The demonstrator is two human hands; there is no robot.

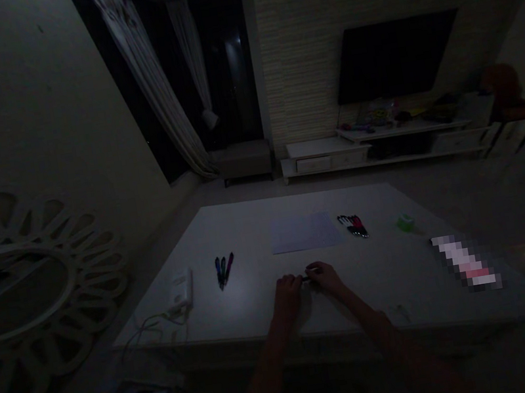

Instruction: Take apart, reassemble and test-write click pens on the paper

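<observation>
Above the near middle of the white table [242, 226], both hands meet at a slim dark pen [306, 278], mostly covered by fingers. My left hand [288, 291] is closed on its left end. The fingers of my right hand [323, 274] pinch the other end. Just beyond the hands lies a pale sheet of paper [304, 232]. Several pens [353, 225], dark, white and red, lie side by side to its right. Off to the left rest a few more pens [224, 269], dark and purple, loosely grouped.
A white power strip [180, 290] with cables sits at the table's left edge. On the right are a small green item [405, 222] and a blurred-out flat object [466, 262]. A scalloped mirror frame [74, 266] stands left of the table. The room is dim.
</observation>
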